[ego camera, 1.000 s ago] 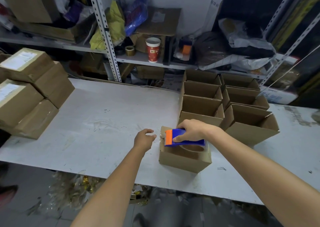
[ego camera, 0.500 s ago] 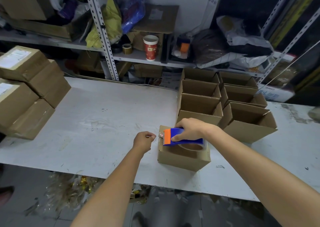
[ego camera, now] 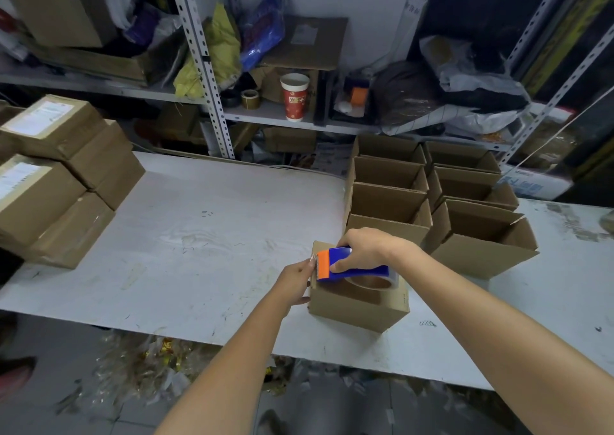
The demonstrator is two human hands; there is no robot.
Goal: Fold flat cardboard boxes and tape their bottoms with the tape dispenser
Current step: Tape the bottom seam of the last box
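starting the tape strip on a box bottom
the table (ego camera: pixel 206 235) carries the box (ego camera: pixel 358 305), bottom up; finished open boxes (ego camera: pixel 388 195) stand just behind the box. the tape dispenser (ego camera: pixel 352 265) rests on top of the box, with the right hand (ego camera: pixel 365 248) curled round it. the left hand (ego camera: pixel 295 280) pinches the tape end (ego camera: pixel 312 259) at the box's left edge. anchor the end there, then draw straight along the seam, pressing flat.

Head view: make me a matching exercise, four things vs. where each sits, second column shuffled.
1 tape dispenser
2 paper cup
3 open boxes
4 labelled boxes

a on the shelf behind the table
b stacked at the table's left end
c in the right hand, on the box near the front edge
d in rows at the table's right

Pairs: 1-c, 2-a, 3-d, 4-b.
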